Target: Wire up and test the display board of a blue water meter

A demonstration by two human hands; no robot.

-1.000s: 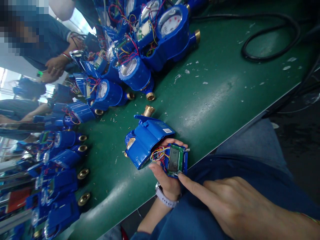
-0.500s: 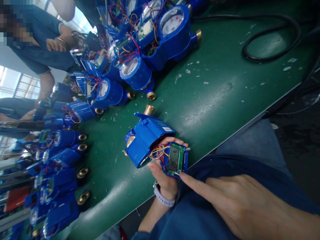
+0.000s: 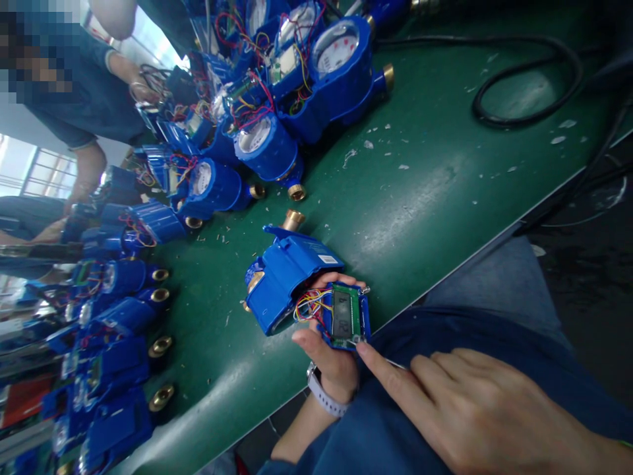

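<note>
My left hand (image 3: 333, 363), with a pale watch strap at its wrist, holds a blue display module (image 3: 366, 316) with a green circuit board and LCD screen. Colored wires (image 3: 309, 305) run from the module to a blue water meter (image 3: 289, 270) with brass ends, lying on its side on the table. My right hand (image 3: 465, 396) reaches in from the lower right, index finger stretched to the module's near corner, the other fingers curled. A thin metal tool (image 3: 395, 364) shows beneath that finger; its kind is mostly hidden. One small spring (image 3: 364, 289) stands at the module's far corner.
Several more blue water meters (image 3: 270, 148) with loose wires line the back and left of the green table (image 3: 410, 218). A black cable (image 3: 524, 122) loops at the upper right. Across the table sits another person, whose hand (image 3: 143, 89) is near some cables.
The view has shifted slightly. My right index finger stays at the module's corner, and more of the thin metal tool shows. The other person's hand has moved down toward the cables.
</note>
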